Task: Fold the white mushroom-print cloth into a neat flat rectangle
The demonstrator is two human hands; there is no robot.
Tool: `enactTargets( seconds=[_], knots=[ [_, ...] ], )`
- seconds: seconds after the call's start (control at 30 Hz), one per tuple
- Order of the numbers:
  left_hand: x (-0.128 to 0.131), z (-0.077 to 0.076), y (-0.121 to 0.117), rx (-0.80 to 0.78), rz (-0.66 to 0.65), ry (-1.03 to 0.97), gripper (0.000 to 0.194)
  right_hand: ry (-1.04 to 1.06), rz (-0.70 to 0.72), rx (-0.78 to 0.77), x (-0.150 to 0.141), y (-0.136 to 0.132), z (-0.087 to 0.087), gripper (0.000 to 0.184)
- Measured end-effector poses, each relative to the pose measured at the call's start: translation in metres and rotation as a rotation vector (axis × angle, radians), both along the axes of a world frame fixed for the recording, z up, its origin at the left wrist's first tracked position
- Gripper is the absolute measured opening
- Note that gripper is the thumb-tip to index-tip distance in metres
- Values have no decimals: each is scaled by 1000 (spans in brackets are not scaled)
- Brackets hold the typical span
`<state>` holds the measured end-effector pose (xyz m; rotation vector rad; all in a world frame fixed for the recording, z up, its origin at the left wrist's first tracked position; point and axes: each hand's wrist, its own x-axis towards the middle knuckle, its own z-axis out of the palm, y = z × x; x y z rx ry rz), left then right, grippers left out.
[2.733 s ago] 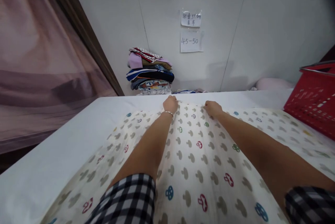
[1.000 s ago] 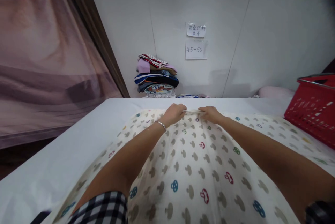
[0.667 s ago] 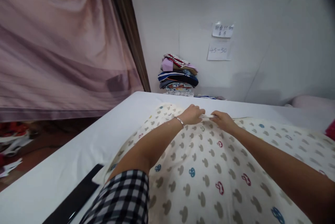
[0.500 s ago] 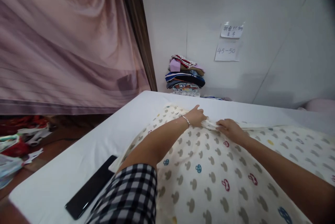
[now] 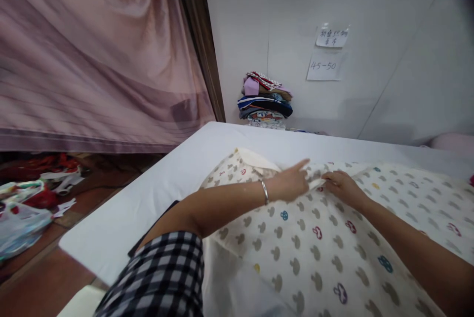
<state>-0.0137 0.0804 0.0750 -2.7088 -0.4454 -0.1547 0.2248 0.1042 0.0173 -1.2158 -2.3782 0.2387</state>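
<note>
Right up close, a checked sleeve [image 5: 163,272] crossed the worktop's near edge, and down at its left a pale surface [image 5: 83,303] poked into view. A dark flat object [image 5: 150,228] lay on the worktop [image 5: 114,223], partly hidden by the left arm, in from the near left corner. And here was the mushroom-print cloth [image 5: 296,243], spread wrinkled over the middle and right of the worktop, coming close to the camera, its far left tip turned over to show a plain cream side.

Now the action: the right hand [image 5: 338,186] had the cloth's raised fold pinched between thumb and fingers, while the left hand [image 5: 292,182], a silver bangle [image 5: 264,192] at its wrist, reached across just beside it, index finger out straight, other fingers curled at the same fold; blur hid whether they gripped it. Off the left edge, down on the floor [image 5: 40,270], sat a clear plastic bag [image 5: 25,233] among red and white clutter [image 5: 55,178].

Beyond the far edge, near the far left corner, rose a stack of folded fabrics [image 5: 264,102], with a pink curtain [image 5: 111,60] hanging to its left. Farthest back, the white wall [image 5: 388,25] carried two paper signs, the lower one [image 5: 325,66] reading "45-50".
</note>
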Motion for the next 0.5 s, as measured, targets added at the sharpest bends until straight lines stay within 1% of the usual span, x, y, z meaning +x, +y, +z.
enactTargets(
  seconds=[0.03,0.07,0.13,0.17,0.2,0.27,0.3,0.37,0.43,0.5],
  knots=[
    [3,-9,-19,-67,-57,8,13,-8,49,-18,3,-9,-4,21],
    [6,-18,-36,-141,-68,7,13,-14,90,-33,5,-18,-7,21],
    [8,-30,-59,-297,5,-18,33,-16,118,-58,8,-37,-14,21],
    [7,-32,-63,-375,73,-46,42,-7,104,-69,9,-45,-16,21],
    [7,-31,-64,-445,150,-90,46,10,82,-74,9,-51,-19,21],
    [7,-22,-54,-544,314,-210,45,56,44,-66,9,-61,-25,20],
    [9,-15,-45,-563,396,-275,43,78,29,-52,8,-64,-28,19],
    [17,-3,-23,-550,566,-369,41,112,0,-18,7,-67,-33,18],
    [27,2,0,-539,739,-377,42,123,-27,-3,7,-68,-38,17],
    [36,1,21,-593,905,-317,49,126,-49,0,8,-69,-41,16]
  ],
)
